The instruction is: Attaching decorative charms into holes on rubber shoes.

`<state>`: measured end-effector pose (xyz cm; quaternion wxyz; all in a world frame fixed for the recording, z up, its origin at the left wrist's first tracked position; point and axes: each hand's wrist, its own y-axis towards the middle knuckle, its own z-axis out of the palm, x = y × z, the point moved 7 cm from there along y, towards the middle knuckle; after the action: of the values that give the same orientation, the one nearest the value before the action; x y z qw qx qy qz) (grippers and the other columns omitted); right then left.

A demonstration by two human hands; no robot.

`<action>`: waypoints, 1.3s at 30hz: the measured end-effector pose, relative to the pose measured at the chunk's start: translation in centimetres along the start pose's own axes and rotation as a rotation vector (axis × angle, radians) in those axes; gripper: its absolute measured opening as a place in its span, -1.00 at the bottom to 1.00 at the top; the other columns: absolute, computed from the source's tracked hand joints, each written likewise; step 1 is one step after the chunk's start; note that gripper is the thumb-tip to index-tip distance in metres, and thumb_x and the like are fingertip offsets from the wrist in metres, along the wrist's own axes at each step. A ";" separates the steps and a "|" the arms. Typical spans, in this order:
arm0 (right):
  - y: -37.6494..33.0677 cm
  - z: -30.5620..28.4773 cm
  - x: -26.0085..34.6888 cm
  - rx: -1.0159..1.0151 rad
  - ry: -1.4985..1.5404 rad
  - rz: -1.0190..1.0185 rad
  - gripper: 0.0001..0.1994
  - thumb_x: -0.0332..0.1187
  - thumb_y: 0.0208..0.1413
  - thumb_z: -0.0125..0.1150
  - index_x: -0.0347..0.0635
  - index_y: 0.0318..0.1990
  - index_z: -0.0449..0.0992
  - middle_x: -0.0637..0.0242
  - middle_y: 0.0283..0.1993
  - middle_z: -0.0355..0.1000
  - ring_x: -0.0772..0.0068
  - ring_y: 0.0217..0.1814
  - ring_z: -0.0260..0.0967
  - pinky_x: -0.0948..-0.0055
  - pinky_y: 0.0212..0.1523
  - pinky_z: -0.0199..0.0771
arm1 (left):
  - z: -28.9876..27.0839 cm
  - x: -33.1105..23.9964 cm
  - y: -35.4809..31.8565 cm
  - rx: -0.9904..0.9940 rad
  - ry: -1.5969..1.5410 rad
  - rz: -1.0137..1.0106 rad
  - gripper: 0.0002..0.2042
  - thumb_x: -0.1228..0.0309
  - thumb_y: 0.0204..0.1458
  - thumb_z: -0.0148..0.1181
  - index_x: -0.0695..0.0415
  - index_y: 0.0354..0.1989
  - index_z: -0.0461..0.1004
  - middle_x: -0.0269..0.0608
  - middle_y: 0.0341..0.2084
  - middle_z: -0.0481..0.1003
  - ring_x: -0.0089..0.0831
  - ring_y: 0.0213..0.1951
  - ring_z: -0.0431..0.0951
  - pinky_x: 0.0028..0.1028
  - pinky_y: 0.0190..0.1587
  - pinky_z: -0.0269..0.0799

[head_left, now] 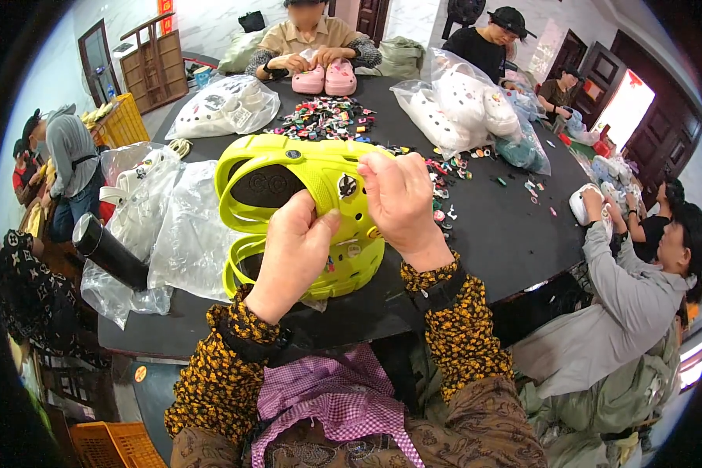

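Note:
A pair of lime-green clogs sits in front of me at the table's near side, toes pointing right. The upper clog (300, 160) carries a round black-and-white charm (347, 185) on its toe part. Small charms also dot the lower clog (359, 273). My left hand (300, 246) grips the upper clog, its fingers reaching into the opening and its thumb over the front. Closed in a pinch, my right hand (400, 203) is at that clog's toe, close to the charm. Whatever its fingertips hold is hidden.
Loose colourful charms (327, 117) are heaped on the black table (515, 242). Clear bags of white clogs (238, 101) (464, 109) stand beyond. At left are crumpled plastic bags (191, 234) and a black bottle (109, 251). Opposite, a person handles pink clogs (324, 79); others sit at right.

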<state>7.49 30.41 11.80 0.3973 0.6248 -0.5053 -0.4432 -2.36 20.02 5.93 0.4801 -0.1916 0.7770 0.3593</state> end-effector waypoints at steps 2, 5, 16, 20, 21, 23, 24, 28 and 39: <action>-0.2 -0.2 -0.1 -0.003 0.004 -0.007 -0.83 -0.48 0.05 0.26 -0.21 -0.21 0.43 0.32 -0.46 0.38 0.25 -0.41 0.33 0.27 -0.32 0.28 | 0.0 -0.1 0.0 -0.004 0.034 -0.018 -0.80 0.61 0.10 0.05 0.38 -0.10 0.45 -0.32 -0.32 0.53 -0.65 -0.29 0.46 -0.55 -0.21 0.42; -0.2 -0.1 0.0 0.020 0.022 -0.022 -0.84 -0.48 0.05 0.26 -0.22 -0.22 0.42 0.31 -0.49 0.33 0.24 -0.43 0.30 0.27 -0.34 0.28 | -0.2 -1.3 -0.4 -0.122 -0.066 0.109 -0.92 0.57 0.04 0.14 0.34 -0.38 0.40 -0.16 -0.66 0.42 -0.47 -0.58 0.39 -0.39 -0.48 0.34; 1.0 -3.0 -0.8 -0.201 0.121 0.058 -0.92 -0.52 0.17 0.12 -0.24 -0.19 0.48 0.24 -0.45 0.38 0.32 -0.52 0.28 0.44 -0.48 0.26 | -2.1 -1.2 1.0 -0.028 -0.294 0.006 -0.81 0.55 0.14 0.04 0.40 -0.15 0.45 -0.22 -0.32 0.56 -0.59 -0.29 0.51 -0.50 -0.22 0.44; -1.9 -1.5 -6.8 -0.248 0.296 0.552 -0.90 -0.44 0.26 0.07 -0.25 -0.21 0.49 0.24 -0.49 0.38 0.46 -0.52 0.29 0.53 -0.48 0.26 | -2.2 -1.0 0.8 -0.035 -0.382 -0.015 -0.74 0.48 0.17 0.02 0.38 -0.03 0.44 -0.20 -0.19 0.57 -0.56 -0.21 0.54 -0.52 -0.11 0.42; -2.8 -0.9 -8.6 -0.227 0.278 0.628 -0.89 -0.42 0.27 0.07 -0.25 -0.21 0.49 0.25 -0.50 0.38 0.49 -0.52 0.28 0.51 -0.48 0.27 | -2.5 -1.0 0.9 -0.047 -0.393 0.007 -0.74 0.48 0.17 0.02 0.38 -0.03 0.44 -0.20 -0.19 0.57 -0.56 -0.21 0.54 -0.52 -0.11 0.42; -5.5 0.1 -10.7 -0.203 0.263 0.702 -0.87 -0.39 0.28 0.06 -0.25 -0.21 0.50 0.25 -0.52 0.38 0.53 -0.52 0.27 0.49 -0.47 0.28 | -3.2 -0.5 1.1 0.002 -0.475 -0.039 -0.72 0.45 0.18 0.03 0.39 -0.03 0.44 -0.19 -0.18 0.57 -0.54 -0.18 0.54 -0.52 -0.10 0.42; -6.9 1.2 -11.4 -0.101 0.199 0.730 -0.85 -0.35 0.28 0.06 -0.25 -0.21 0.49 0.22 -0.51 0.39 0.45 -0.52 0.31 0.44 -0.45 0.31 | -3.5 -0.2 1.4 -0.004 -0.494 -0.060 -0.70 0.43 0.18 0.05 0.41 -0.02 0.44 -0.17 -0.17 0.57 -0.54 -0.17 0.53 -0.52 -0.08 0.41; -12.9 4.0 -14.4 0.186 0.026 0.908 -0.78 -0.26 0.28 0.02 -0.22 -0.22 0.48 -0.04 -0.37 0.51 -0.10 -0.31 0.50 0.11 -0.31 0.43 | -4.5 1.5 2.0 -0.032 -0.424 -0.179 -0.71 0.46 0.17 0.05 0.41 -0.01 0.43 -0.19 -0.17 0.56 -0.56 -0.20 0.53 -0.51 -0.11 0.42; -11.3 3.6 -12.8 0.262 0.133 0.837 -0.84 -0.37 0.22 0.06 -0.28 -0.23 0.49 -0.05 -0.33 0.49 -0.08 -0.25 0.47 0.13 -0.23 0.44 | -5.0 3.5 2.9 0.006 -0.510 -0.201 -0.69 0.51 0.08 0.12 0.43 -0.03 0.44 -0.13 -0.17 0.56 -0.49 -0.17 0.54 -0.50 -0.07 0.40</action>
<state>5.93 44.83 2.04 0.4915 0.4386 -0.7401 -0.1353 -8.86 18.43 5.27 0.6940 -0.1694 0.6091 0.3444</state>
